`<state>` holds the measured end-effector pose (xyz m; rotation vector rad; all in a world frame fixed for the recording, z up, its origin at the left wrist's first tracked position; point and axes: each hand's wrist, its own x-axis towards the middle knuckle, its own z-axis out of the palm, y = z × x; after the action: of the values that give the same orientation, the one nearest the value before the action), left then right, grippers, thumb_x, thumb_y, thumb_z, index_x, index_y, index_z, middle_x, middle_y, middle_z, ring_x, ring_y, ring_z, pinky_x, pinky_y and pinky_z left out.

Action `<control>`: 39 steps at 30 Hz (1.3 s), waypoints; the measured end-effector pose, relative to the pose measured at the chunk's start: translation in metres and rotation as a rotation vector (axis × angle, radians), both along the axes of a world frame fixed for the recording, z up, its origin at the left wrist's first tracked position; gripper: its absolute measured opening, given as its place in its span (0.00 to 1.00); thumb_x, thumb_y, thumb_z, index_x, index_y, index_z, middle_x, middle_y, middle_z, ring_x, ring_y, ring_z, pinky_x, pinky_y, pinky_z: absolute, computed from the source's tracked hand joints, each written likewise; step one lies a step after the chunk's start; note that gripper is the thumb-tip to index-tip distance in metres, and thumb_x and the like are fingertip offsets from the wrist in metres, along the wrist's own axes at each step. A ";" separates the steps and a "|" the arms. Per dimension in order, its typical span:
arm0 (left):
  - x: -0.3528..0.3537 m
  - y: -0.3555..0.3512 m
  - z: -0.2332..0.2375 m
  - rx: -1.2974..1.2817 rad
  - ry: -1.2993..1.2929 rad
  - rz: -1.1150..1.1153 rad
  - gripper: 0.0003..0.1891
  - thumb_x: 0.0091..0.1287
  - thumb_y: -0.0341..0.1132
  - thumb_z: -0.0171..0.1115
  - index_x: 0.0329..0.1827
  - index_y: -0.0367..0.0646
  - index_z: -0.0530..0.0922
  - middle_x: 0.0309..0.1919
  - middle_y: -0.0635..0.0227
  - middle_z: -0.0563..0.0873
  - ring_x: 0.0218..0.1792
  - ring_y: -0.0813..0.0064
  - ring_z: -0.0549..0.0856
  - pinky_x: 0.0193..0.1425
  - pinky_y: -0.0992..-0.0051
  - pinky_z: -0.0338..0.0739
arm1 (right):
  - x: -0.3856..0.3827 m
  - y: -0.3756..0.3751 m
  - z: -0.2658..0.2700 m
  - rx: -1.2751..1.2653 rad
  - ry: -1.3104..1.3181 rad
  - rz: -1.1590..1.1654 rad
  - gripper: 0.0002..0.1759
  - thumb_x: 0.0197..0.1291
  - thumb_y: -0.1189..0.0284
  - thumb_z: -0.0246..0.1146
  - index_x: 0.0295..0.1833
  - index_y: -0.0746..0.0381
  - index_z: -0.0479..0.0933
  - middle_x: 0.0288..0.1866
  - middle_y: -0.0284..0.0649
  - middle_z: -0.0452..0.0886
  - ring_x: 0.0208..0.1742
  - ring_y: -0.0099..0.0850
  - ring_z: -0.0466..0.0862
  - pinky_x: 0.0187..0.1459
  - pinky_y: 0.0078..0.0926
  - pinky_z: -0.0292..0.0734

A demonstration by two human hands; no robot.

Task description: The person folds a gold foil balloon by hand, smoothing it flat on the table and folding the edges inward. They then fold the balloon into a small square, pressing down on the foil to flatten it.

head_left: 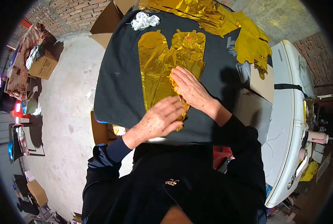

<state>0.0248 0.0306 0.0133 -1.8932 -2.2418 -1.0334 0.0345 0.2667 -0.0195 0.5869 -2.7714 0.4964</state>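
Note:
A flat, deflated gold foil balloon lies on the black cloth, its shiny film creased and part of it folded over on the right side. My right hand rests on the folded edge with its fingers stretched out together. Just nearer to me, my left hand lies across the lower part of the foil, fingers extended and slightly blurred. Both palms face down, covering some of the foil. Near the top of the folded part there is a small red spot.
More gold foil hangs over the far right of the table. A bundle of white string sits at the far left. Clear plastic sleeves and a cardboard box are on the right, beside a white appliance.

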 end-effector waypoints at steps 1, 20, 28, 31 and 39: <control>-0.005 -0.003 0.006 0.020 0.014 0.123 0.26 0.71 0.43 0.70 0.68 0.37 0.81 0.66 0.52 0.84 0.70 0.51 0.80 0.75 0.56 0.76 | 0.000 -0.001 0.001 0.007 0.005 -0.001 0.27 0.76 0.67 0.61 0.75 0.69 0.71 0.80 0.51 0.70 0.85 0.47 0.64 0.85 0.46 0.57; -0.074 0.007 -0.032 -0.122 0.181 1.060 0.17 0.64 0.41 0.74 0.45 0.36 0.80 0.34 0.57 0.86 0.40 0.54 0.86 0.44 0.57 0.81 | 0.001 -0.001 -0.001 0.026 -0.005 0.017 0.30 0.73 0.72 0.65 0.76 0.68 0.69 0.82 0.50 0.67 0.86 0.47 0.62 0.85 0.45 0.57; -0.087 0.011 -0.030 -0.183 0.078 1.059 0.10 0.62 0.34 0.71 0.36 0.37 0.80 0.31 0.54 0.87 0.39 0.52 0.87 0.42 0.56 0.83 | 0.000 -0.002 -0.004 0.018 0.014 0.013 0.30 0.72 0.72 0.65 0.76 0.68 0.69 0.81 0.50 0.68 0.85 0.46 0.63 0.85 0.45 0.58; -0.085 0.014 -0.027 -0.068 0.207 1.006 0.07 0.62 0.31 0.69 0.35 0.37 0.80 0.30 0.54 0.86 0.38 0.51 0.86 0.42 0.55 0.82 | 0.000 -0.002 -0.004 0.017 0.022 0.013 0.29 0.72 0.72 0.65 0.75 0.68 0.70 0.81 0.50 0.69 0.85 0.47 0.63 0.85 0.46 0.58; -0.071 0.033 -0.009 0.100 0.120 0.754 0.08 0.65 0.23 0.66 0.39 0.37 0.74 0.31 0.52 0.83 0.37 0.49 0.87 0.41 0.56 0.83 | -0.001 -0.001 -0.009 0.034 0.043 0.005 0.27 0.73 0.71 0.63 0.74 0.69 0.71 0.80 0.51 0.70 0.85 0.47 0.64 0.85 0.47 0.58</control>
<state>-0.0461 0.0636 0.0043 -0.8846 -2.4336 -0.8392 0.0331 0.2652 -0.0281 0.6055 -2.7431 0.4333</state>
